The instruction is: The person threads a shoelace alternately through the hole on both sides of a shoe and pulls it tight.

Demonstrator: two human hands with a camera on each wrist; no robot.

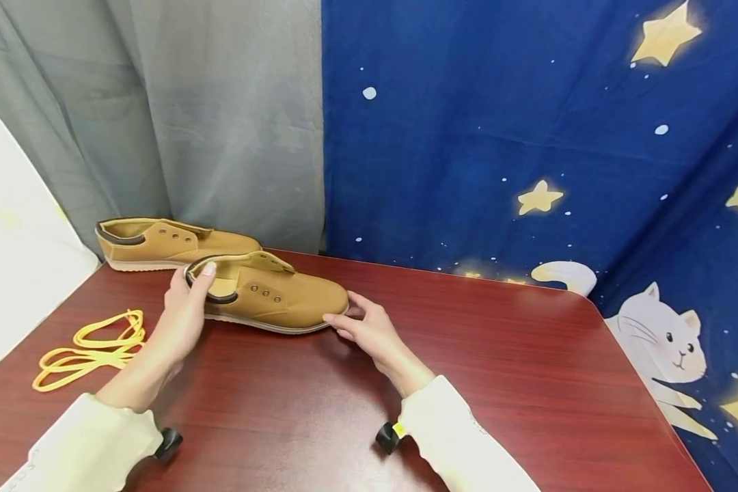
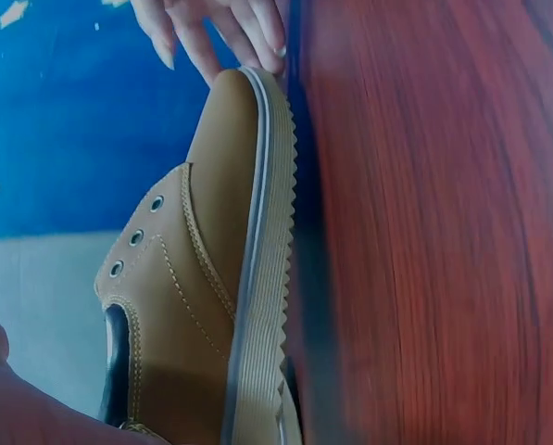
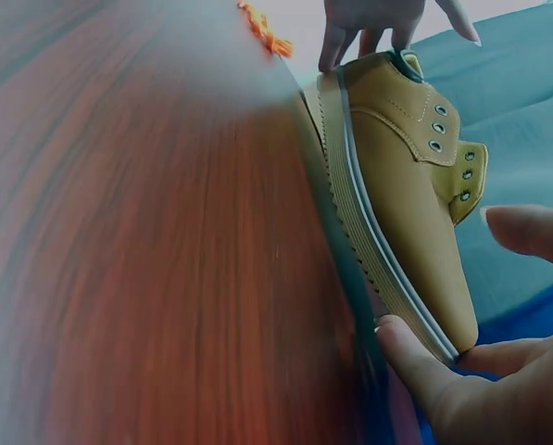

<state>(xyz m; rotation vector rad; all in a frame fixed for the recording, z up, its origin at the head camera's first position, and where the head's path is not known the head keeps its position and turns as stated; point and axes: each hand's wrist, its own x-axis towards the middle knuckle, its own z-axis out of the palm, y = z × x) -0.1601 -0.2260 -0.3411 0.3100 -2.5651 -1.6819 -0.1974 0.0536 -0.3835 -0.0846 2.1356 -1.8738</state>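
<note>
Lace (image 1: 109, 356) left, shoe (image 1: 285, 301) right — second shoe (image 1: 178, 247) behind

Head looks down; nearer wrist views share one shoe (image 1: 267, 295) from opposite ends.

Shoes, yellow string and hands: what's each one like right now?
Near shoe: unlaced, held at both ends
Far shoe: unlaced, upright on the table
Yellow string: loosely looped, lying flat
Left hand: gripping the heel
Right hand: pinching the toe
</note>
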